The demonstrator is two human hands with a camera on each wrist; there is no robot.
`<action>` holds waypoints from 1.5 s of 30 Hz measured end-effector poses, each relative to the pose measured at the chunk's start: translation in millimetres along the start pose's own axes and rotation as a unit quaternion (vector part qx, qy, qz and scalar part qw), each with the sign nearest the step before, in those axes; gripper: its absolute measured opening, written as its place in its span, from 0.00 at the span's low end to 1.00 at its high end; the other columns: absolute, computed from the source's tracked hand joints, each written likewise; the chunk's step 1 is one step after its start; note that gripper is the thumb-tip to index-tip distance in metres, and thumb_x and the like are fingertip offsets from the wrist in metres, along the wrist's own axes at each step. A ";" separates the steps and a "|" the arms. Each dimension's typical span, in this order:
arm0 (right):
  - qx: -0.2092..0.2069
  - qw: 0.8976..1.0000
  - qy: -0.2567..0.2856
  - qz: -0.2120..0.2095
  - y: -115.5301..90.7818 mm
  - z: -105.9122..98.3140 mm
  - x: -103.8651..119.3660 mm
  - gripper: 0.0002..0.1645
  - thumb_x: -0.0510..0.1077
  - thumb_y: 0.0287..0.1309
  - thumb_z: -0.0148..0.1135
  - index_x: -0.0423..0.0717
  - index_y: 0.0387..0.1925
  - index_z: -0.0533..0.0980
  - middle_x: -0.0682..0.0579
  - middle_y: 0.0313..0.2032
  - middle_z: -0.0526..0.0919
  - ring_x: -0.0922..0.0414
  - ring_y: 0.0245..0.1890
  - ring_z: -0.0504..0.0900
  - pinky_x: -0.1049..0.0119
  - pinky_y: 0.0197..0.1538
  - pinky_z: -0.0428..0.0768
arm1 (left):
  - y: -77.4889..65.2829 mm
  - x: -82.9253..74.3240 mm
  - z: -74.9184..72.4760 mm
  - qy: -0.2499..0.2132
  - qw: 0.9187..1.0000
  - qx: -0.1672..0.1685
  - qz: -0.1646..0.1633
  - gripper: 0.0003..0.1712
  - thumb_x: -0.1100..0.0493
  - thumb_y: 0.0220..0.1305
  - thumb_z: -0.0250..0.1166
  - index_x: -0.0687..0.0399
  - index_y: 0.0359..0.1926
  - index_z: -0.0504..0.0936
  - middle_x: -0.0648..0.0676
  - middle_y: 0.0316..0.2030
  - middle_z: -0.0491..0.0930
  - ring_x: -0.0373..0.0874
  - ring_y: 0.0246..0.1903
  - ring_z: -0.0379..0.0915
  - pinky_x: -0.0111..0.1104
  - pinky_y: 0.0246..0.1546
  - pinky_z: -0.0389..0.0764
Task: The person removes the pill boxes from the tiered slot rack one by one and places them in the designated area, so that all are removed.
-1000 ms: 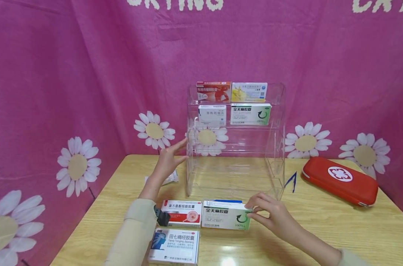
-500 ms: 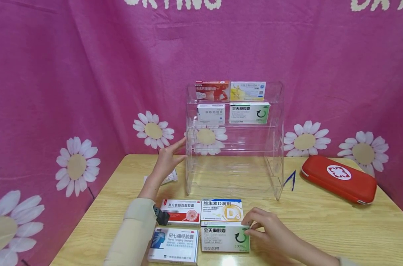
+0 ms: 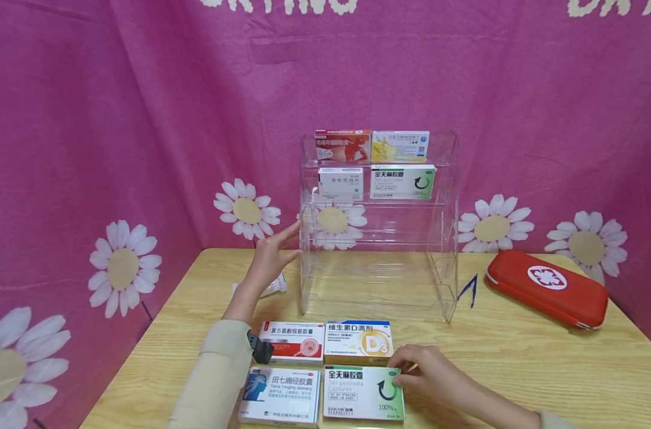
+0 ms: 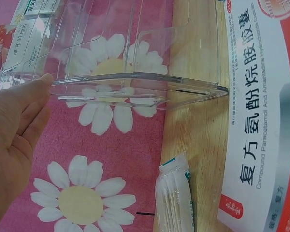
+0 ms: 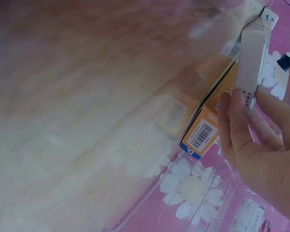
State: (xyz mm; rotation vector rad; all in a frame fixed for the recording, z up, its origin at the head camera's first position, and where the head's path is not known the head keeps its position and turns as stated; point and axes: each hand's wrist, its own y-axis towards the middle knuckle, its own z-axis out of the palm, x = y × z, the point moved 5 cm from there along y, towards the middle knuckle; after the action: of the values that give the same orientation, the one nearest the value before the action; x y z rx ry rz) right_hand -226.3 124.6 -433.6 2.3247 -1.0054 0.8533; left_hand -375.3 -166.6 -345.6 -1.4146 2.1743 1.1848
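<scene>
My right hand (image 3: 424, 372) pinches the right end of a white-and-green medicine box (image 3: 360, 393) at the front of the table. In the right wrist view, thumb and fingers are at the end of that medicine box (image 5: 251, 60), beside the orange vitamin D box (image 5: 201, 133). My left hand (image 3: 269, 262) touches the left side of a clear tiered display rack (image 3: 379, 286), its fingers fairly straight. The left wrist view shows the left hand (image 4: 17, 130) with a fingertip at the rack's edge (image 4: 135, 76).
Near the held box lie a red-and-white medicine box (image 3: 293, 341), the vitamin D box (image 3: 357, 339) and a blue-and-white box (image 3: 281, 394). Several boxes fill the rack's upper tiers. A red zip case (image 3: 548, 289) lies right, a packet of swabs (image 4: 174, 195) left. Behind hangs a pink curtain (image 3: 143, 89).
My right hand has brought the white-and-green medicine box down toward me, off the vitamin D box, to the front of the table. The left hand has stayed at the rack.
</scene>
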 end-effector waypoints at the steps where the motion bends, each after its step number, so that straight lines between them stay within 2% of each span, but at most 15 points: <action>1: 0.001 1.000 -0.007 -0.005 0.6 0.8 0.0 0.06 0.41 0.56 0.69 0.44 0.35 0.82 0.52 0.33 0.86 0.72 0.34 0.80 0.74 0.35 0.84 | 0.0 0.2 0.1 -0.001 1.000 0.001 -0.002 0.37 0.65 0.58 0.69 0.51 0.69 0.69 0.59 0.56 0.81 0.53 0.57 0.79 0.41 0.57 0.81; 11: 0.023 0.998 -0.056 -0.016 4.2 8.7 0.5 0.06 0.39 0.54 0.70 0.41 0.34 0.82 0.53 0.31 0.86 0.74 0.31 0.77 0.76 0.32 0.81 | -0.4 -1.0 0.2 -0.009 1.000 0.003 0.000 0.37 0.66 0.58 0.69 0.53 0.69 0.69 0.61 0.57 0.80 0.56 0.57 0.78 0.45 0.58 0.80; 17: 0.016 0.996 -0.078 -0.028 6.2 8.2 2.3 0.06 0.38 0.53 0.71 0.40 0.33 0.83 0.52 0.30 0.86 0.72 0.31 0.79 0.76 0.33 0.81 | 1.3 -1.4 -1.7 0.000 1.000 -0.004 0.003 0.37 0.65 0.58 0.70 0.51 0.69 0.69 0.58 0.57 0.80 0.53 0.57 0.79 0.41 0.57 0.81; 24: -0.019 0.998 -0.063 -0.020 5.0 -3.1 7.7 0.07 0.40 0.54 0.71 0.41 0.33 0.82 0.53 0.30 0.84 0.74 0.29 0.75 0.76 0.30 0.81 | 2.1 -2.3 -1.8 -0.005 1.000 -0.003 0.010 0.37 0.66 0.57 0.70 0.53 0.68 0.70 0.60 0.56 0.81 0.54 0.55 0.80 0.42 0.56 0.81; 27: -0.058 0.994 -0.076 -0.059 7.1 -15.7 13.2 0.08 0.38 0.52 0.71 0.39 0.34 0.82 0.50 0.30 0.85 0.73 0.29 0.77 0.75 0.30 0.83 | 1.2 -2.3 -1.9 -0.004 1.000 -0.002 0.012 0.37 0.67 0.57 0.70 0.54 0.68 0.70 0.61 0.56 0.80 0.56 0.55 0.80 0.43 0.56 0.81; 31: -0.131 0.979 -0.121 -0.098 13.7 -41.1 19.5 0.11 0.36 0.50 0.72 0.40 0.37 0.81 0.50 0.33 0.85 0.67 0.29 0.82 0.72 0.31 0.85 | 0.4 -1.4 -2.2 -0.005 1.000 -0.005 0.011 0.37 0.67 0.57 0.69 0.54 0.68 0.70 0.61 0.57 0.80 0.56 0.56 0.80 0.44 0.56 0.81; 34: -0.184 0.966 -0.152 -0.099 21.5 -62.9 22.5 0.15 0.37 0.49 0.73 0.44 0.41 0.81 0.50 0.37 0.86 0.61 0.31 0.85 0.71 0.33 0.86 | -0.5 -0.5 -1.7 -0.004 1.000 -0.001 0.009 0.37 0.67 0.57 0.69 0.53 0.69 0.70 0.60 0.57 0.80 0.54 0.56 0.80 0.44 0.56 0.82; 37: -0.241 0.946 -0.184 -0.118 31.0 -85.8 26.1 0.22 0.35 0.45 0.75 0.43 0.46 0.81 0.49 0.40 0.87 0.56 0.32 0.86 0.71 0.32 0.86 | -1.3 0.0 -1.6 0.000 1.000 0.002 0.006 0.37 0.66 0.58 0.69 0.52 0.69 0.69 0.59 0.58 0.80 0.54 0.57 0.79 0.42 0.56 0.81; 39: -0.276 0.928 -0.207 -0.139 38.4 -100.9 28.2 0.26 0.33 0.42 0.76 0.41 0.47 0.80 0.48 0.40 0.87 0.55 0.33 0.86 0.71 0.34 0.86 | -1.4 0.1 -1.8 0.002 1.000 0.003 0.004 0.37 0.66 0.58 0.69 0.52 0.69 0.69 0.59 0.58 0.80 0.53 0.57 0.79 0.42 0.56 0.81; 41: -0.306 0.912 -0.224 -0.160 45.8 -115.7 29.4 0.29 0.31 0.38 0.77 0.39 0.48 0.80 0.47 0.39 0.86 0.55 0.34 0.85 0.74 0.36 0.85 | -1.8 0.2 -2.0 0.001 1.000 0.004 -0.001 0.38 0.66 0.58 0.69 0.50 0.69 0.69 0.58 0.59 0.79 0.53 0.58 0.79 0.41 0.56 0.81; 45: -0.344 0.888 -0.245 -0.180 60.9 -142.9 29.7 0.33 0.30 0.36 0.78 0.37 0.50 0.79 0.44 0.39 0.84 0.52 0.36 0.83 0.82 0.38 0.80 | -2.2 0.7 -1.3 -0.003 1.000 0.008 -0.006 0.38 0.66 0.58 0.69 0.50 0.70 0.69 0.58 0.60 0.79 0.52 0.58 0.78 0.41 0.57 0.81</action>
State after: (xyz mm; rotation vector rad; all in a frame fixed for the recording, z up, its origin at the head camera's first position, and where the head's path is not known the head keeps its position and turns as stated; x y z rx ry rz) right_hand -307.6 161.1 -302.9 1.9990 -0.8274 -0.2435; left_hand -373.5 -168.5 -346.2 -1.4130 2.1642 1.1637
